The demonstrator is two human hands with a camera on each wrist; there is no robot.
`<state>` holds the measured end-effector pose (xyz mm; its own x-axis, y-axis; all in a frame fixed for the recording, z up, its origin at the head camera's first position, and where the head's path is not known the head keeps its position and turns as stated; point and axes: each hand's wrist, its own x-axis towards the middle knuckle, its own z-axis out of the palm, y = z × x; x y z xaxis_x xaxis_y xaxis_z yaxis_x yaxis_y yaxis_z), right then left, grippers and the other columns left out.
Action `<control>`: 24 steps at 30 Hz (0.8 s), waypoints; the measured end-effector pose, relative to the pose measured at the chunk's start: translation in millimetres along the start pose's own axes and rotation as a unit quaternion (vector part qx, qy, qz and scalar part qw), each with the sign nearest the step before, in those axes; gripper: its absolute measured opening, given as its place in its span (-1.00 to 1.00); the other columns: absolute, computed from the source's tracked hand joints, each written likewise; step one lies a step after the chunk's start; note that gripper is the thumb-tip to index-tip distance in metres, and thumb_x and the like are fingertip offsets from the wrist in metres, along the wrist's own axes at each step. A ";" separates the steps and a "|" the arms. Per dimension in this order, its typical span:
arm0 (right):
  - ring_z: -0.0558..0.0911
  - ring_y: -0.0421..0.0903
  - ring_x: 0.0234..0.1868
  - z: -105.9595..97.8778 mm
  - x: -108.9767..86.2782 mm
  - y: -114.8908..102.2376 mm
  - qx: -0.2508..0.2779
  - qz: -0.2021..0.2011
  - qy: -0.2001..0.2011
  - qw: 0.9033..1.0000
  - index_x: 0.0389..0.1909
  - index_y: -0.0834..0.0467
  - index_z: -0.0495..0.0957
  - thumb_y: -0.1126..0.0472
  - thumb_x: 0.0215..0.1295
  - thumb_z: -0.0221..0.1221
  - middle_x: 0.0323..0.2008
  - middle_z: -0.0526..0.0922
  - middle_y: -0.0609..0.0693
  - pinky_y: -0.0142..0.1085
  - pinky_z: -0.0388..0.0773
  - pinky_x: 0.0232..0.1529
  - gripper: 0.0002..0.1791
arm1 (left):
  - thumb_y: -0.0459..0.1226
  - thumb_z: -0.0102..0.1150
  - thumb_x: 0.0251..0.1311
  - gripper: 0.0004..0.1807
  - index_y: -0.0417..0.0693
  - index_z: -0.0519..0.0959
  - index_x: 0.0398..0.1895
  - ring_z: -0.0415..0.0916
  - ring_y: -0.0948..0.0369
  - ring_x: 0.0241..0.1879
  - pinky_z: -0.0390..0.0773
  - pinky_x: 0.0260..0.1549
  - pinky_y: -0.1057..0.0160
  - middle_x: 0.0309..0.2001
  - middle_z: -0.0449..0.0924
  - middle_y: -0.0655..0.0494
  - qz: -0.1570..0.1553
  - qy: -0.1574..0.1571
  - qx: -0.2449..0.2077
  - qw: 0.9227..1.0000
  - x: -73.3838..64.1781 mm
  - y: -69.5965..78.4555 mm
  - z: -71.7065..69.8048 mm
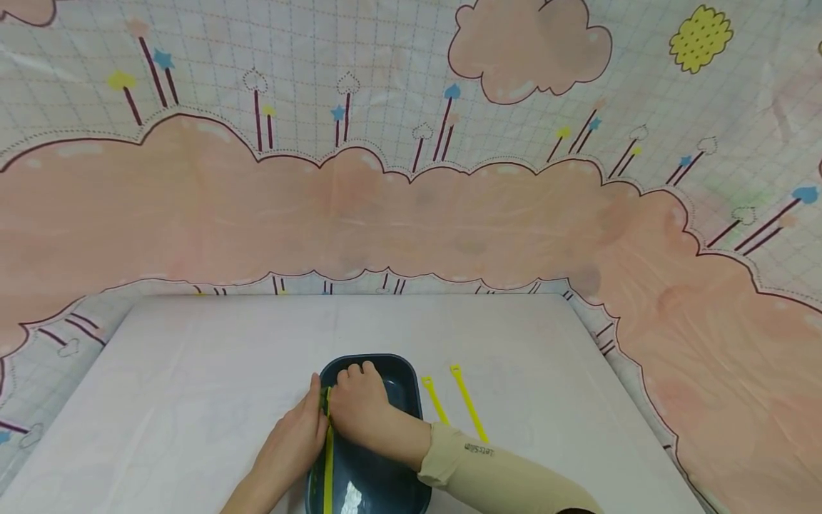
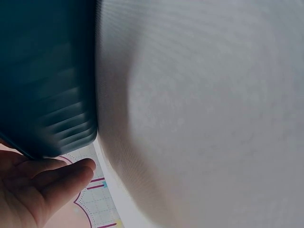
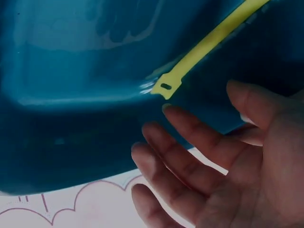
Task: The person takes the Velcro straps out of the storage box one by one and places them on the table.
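Observation:
A dark blue rectangular basin (image 1: 366, 471) with rounded corners sits on the white table. Lengthwise along its inner left side lies a yellow strap (image 1: 329, 464), whose slotted head shows in the right wrist view (image 3: 166, 86). My left hand (image 1: 298, 435) is at the basin's left rim, its extended fingers (image 2: 71, 183) by the ridged outer wall in the left wrist view. Over the basin's far left part is my right hand (image 1: 359, 400). In the right wrist view, its fingers (image 3: 175, 175) are spread and slightly bent, one fingertip close to the slotted head, nothing between them.
Two more yellow straps, a shorter-looking one (image 1: 437, 400) and a longer-looking one (image 1: 471, 405), lie on the table (image 1: 546, 428) right of the basin. The right sleeve (image 1: 501, 471) overlaps their near side. A patterned cloth (image 1: 321, 214) with clouds hangs behind and beside the table.

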<state>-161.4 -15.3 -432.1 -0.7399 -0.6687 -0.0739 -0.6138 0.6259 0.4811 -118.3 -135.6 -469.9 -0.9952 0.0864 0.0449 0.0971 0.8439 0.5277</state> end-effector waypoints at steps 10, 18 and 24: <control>0.52 -0.16 -0.25 0.2 9.4 -10.3 -0.004 -0.005 -0.070 0.998 -0.11 -0.17 0.71 -0.17 0.34 0.11 -0.22 0.66 -0.16 -0.25 0.39 -0.15 -0.70 | -0.35 -0.06 0.38 -0.38 -0.52 0.11 0.40 0.60 -0.06 -0.08 0.56 -0.11 -0.07 0.25 0.40 -0.39 0.011 0.002 0.002 1.000 -0.4 0.3 -0.4; 0.52 -0.15 -0.24 4.8 13.3 -12.9 0.000 0.000 -0.094 0.996 -0.10 -0.17 0.70 -0.19 0.34 0.11 -0.20 0.67 -0.14 -0.25 0.38 -0.16 -0.69 | -0.37 -0.05 0.33 -0.37 -0.52 0.10 0.41 0.61 0.01 -0.17 0.57 -0.17 -0.04 0.25 0.39 -0.40 0.015 0.006 -0.004 1.000 -1.1 -1.0 -0.7; 0.52 -0.16 -0.25 10.6 15.9 -16.7 -0.008 0.004 -0.105 0.994 -0.13 -0.17 0.70 -0.20 0.34 0.10 -0.23 0.67 -0.17 -0.24 0.38 -0.15 -0.69 | -0.37 -0.07 0.32 -0.36 -0.51 0.10 0.41 0.50 0.15 -0.37 0.57 -0.30 0.05 0.23 0.41 -0.37 0.003 -0.003 -0.012 1.000 -0.7 -0.9 -1.3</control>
<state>-165.8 -32.1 -450.5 -0.7864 -0.5650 -0.2499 -0.6050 0.6224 0.4966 -117.8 -137.1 -469.2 -0.9947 0.0938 0.0428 0.1018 0.8308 0.5471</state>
